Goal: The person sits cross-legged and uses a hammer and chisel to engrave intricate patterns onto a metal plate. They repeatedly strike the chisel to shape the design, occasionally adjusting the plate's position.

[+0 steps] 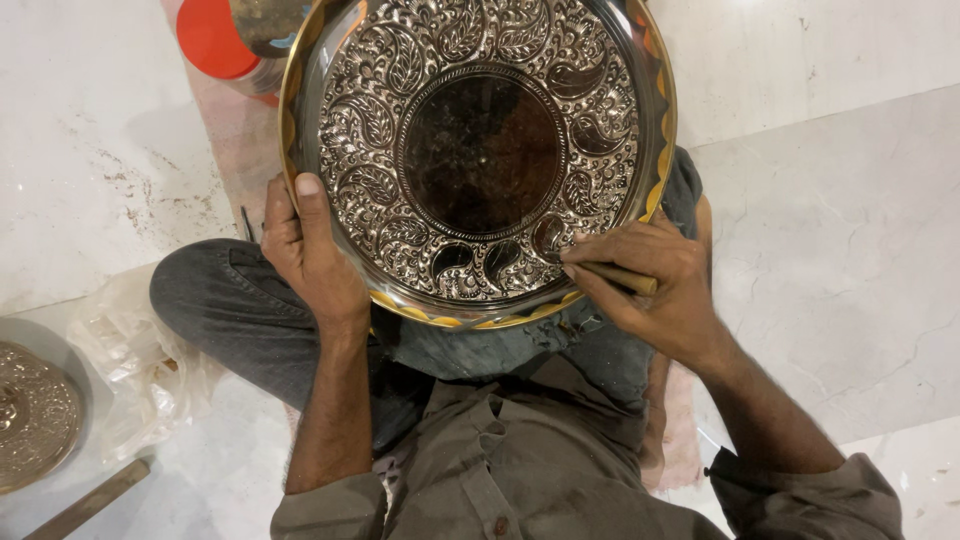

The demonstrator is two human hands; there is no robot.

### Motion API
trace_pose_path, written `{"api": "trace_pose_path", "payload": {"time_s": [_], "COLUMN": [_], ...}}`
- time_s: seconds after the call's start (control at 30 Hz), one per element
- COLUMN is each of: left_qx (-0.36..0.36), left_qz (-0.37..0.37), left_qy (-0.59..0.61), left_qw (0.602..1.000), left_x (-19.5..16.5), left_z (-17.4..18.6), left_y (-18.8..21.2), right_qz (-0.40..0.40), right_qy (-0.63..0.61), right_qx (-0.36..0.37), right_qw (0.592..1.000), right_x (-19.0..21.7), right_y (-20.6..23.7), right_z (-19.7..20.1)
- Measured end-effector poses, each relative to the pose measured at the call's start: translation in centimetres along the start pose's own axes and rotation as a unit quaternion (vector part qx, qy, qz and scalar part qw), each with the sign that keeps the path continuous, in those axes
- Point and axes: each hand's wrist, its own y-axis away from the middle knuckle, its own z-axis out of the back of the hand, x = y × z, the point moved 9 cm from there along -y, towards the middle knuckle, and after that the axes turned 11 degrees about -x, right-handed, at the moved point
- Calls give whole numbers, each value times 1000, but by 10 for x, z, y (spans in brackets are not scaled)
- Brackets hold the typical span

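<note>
A large round metal plate [478, 150] with embossed silver leaf patterns, a dark round centre and a gold scalloped rim rests on my lap. My left hand [312, 250] grips its lower left rim, thumb lying on the embossed face. My right hand [645, 285] holds a thin wooden-handled tool [622, 278] like a pen, its tip pressed against the patterned band at the plate's lower right.
I sit cross-legged on a pink mat over a white marble floor [830, 230]. A red lid [212, 38] lies at the top left. Crumpled clear plastic [135, 360], another embossed metal disc [35, 415] and a wooden stick [90, 500] lie at the lower left.
</note>
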Motion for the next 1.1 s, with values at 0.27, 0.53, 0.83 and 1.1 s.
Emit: {"api": "trace_pose_path", "payload": {"time_s": [0.27,0.53,0.83,1.1], "left_qx": [3,11,9,107], "left_qz": [-1,6,-29,-76], "left_qy": [13,30,3,-200], "left_qw": [1000,999,1000,971], "left_x": [1,3,-10,-30], "left_z": [0,0,-1,-26], "left_y": [0,0,-1,-59], "right_qz": [-22,-96,-123,-152], "right_qy": [-31,-258,-354,-180], "right_qx": [16,-84,-403,-378], "right_qw": [999,958,835,895], "right_x": [-4,-45,-54,-23], "right_y": [0,19,80,64], "right_z": [2,-2,16,17]}}
